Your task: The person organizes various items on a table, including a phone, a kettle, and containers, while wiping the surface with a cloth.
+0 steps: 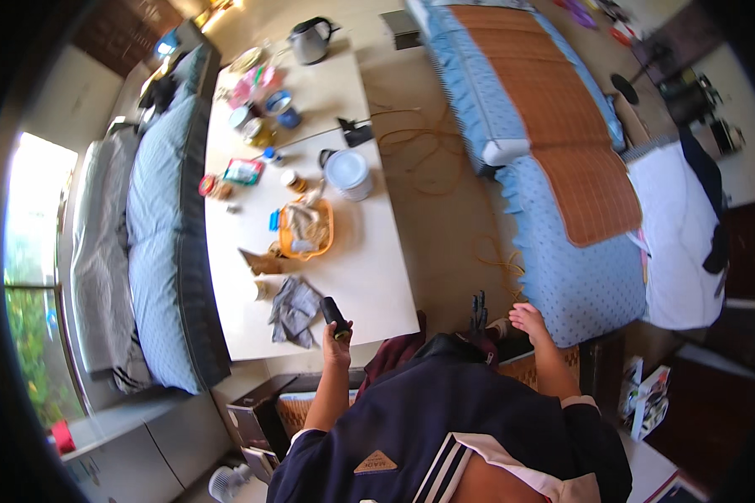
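My left hand [338,342] grips a black cylinder [332,312], perhaps a spool of thread, over the front edge of a white table [377,276]. Beside it, a crumpled grey cloth [294,311] lies on the tabletop. My right hand [528,319] hangs in the air with its fingers extended and nothing in it, close to the blue dotted cover [579,295] of a couch. Between the hands, past my dark shirt, a dark pronged object [479,309] sticks up; what it is I cannot tell.
An orange basket [331,232] holds a pale cloth. A lidded white bucket [350,176], an electric kettle [310,43], jars and a brown paper piece [261,261] stand or lie on the table. An orange cord [428,132] loops across the floor. A blue-cushioned sofa [157,251] runs along the left.
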Demonstrator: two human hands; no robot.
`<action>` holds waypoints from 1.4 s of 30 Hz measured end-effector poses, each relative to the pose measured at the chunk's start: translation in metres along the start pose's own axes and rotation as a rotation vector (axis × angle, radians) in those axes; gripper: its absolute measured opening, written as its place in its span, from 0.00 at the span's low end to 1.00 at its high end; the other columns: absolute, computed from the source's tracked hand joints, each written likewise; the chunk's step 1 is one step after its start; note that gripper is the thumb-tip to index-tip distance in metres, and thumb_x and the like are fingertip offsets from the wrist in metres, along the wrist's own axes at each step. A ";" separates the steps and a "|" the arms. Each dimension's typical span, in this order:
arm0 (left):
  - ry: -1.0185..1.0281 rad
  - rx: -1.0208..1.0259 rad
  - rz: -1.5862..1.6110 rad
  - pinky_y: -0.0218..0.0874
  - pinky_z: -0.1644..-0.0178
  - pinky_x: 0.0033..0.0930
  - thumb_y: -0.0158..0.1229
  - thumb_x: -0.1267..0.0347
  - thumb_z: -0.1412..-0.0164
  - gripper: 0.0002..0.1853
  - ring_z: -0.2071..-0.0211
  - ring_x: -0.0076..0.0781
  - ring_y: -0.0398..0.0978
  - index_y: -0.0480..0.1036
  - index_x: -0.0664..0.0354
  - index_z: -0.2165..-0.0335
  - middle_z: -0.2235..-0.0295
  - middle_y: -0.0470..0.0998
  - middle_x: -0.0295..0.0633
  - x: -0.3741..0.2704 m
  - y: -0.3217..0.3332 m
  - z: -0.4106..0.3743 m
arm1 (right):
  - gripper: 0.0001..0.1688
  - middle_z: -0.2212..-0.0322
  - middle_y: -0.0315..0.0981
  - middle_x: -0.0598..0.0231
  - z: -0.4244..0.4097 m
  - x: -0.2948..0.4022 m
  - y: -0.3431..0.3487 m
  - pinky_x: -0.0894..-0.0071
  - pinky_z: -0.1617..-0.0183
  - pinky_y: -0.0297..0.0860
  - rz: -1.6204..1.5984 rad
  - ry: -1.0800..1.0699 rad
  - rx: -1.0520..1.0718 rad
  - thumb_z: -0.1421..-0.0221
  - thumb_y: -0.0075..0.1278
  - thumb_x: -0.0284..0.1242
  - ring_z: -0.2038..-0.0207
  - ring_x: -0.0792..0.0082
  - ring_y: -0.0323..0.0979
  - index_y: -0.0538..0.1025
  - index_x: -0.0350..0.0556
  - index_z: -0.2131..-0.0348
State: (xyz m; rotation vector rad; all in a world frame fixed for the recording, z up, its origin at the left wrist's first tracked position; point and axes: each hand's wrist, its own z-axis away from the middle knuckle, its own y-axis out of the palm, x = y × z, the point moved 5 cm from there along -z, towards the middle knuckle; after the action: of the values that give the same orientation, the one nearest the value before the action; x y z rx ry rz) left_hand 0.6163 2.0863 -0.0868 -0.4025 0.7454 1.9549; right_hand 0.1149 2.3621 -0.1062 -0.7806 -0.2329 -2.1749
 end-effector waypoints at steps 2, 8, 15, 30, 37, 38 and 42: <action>0.014 -0.042 0.016 0.71 0.61 0.32 0.58 0.64 0.45 0.18 0.62 0.38 0.79 0.66 0.58 0.58 0.67 0.77 0.41 -0.013 -0.031 0.000 | 0.17 0.62 0.77 0.61 -0.016 0.036 0.051 0.72 0.62 0.74 0.205 -0.065 0.124 0.37 0.47 0.34 0.64 0.72 0.75 0.71 0.48 0.51; 0.043 -0.187 0.062 0.71 0.64 0.32 0.57 0.66 0.46 0.17 0.62 0.38 0.79 0.66 0.57 0.57 0.64 0.75 0.41 -0.055 -0.131 -0.005 | 0.36 0.47 0.66 0.53 -0.021 0.153 0.218 0.65 0.52 0.71 0.650 -0.380 0.261 0.42 0.55 0.40 0.55 0.65 0.73 0.61 0.49 0.40; 0.108 -0.230 0.198 0.72 0.63 0.33 0.55 0.66 0.44 0.15 0.63 0.38 0.79 0.66 0.59 0.58 0.65 0.77 0.43 -0.034 -0.136 0.014 | 0.66 0.33 0.34 0.46 -0.036 0.279 0.364 0.54 0.30 0.44 1.009 -0.632 0.377 0.56 0.64 0.48 0.31 0.48 0.36 0.42 0.44 0.33; 0.077 -0.551 0.333 0.66 0.63 0.31 0.52 0.65 0.45 0.19 0.66 0.35 0.76 0.65 0.58 0.55 0.65 0.77 0.45 0.099 -0.089 0.153 | 0.89 0.32 0.23 0.51 -0.177 0.356 0.552 0.29 0.34 0.39 1.498 -0.708 0.139 0.79 0.72 0.56 0.31 0.44 0.28 0.28 0.68 0.32; 0.089 -0.496 0.402 0.67 0.53 0.35 0.54 0.64 0.44 0.16 0.61 0.39 0.77 0.68 0.56 0.57 0.62 0.78 0.44 0.114 -0.073 0.133 | 0.82 0.34 0.34 0.43 -0.136 0.325 0.534 0.35 0.39 0.58 1.627 -0.797 0.201 0.74 0.71 0.48 0.34 0.41 0.42 0.34 0.59 0.32; 0.069 -0.447 0.428 0.67 0.52 0.35 0.55 0.64 0.45 0.16 0.59 0.39 0.77 0.69 0.56 0.57 0.62 0.79 0.44 0.108 -0.066 0.129 | 0.82 0.34 0.32 0.43 -0.127 0.315 0.528 0.35 0.38 0.56 1.611 -0.803 0.223 0.74 0.71 0.47 0.34 0.40 0.41 0.33 0.58 0.32; 0.096 -0.414 0.431 0.67 0.52 0.36 0.55 0.65 0.44 0.18 0.55 0.41 0.77 0.68 0.59 0.56 0.61 0.78 0.44 0.075 -0.048 0.108 | 0.74 0.33 0.32 0.44 -0.101 0.300 0.514 0.38 0.34 0.47 1.604 -0.970 0.117 0.68 0.69 0.44 0.32 0.42 0.37 0.40 0.55 0.32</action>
State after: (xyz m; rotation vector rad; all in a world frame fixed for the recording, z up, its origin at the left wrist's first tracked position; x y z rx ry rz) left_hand 0.6262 2.2242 -0.0636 -0.6272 0.5097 2.5235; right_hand 0.3016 1.7904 -0.0501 -1.2496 -0.1088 -0.2138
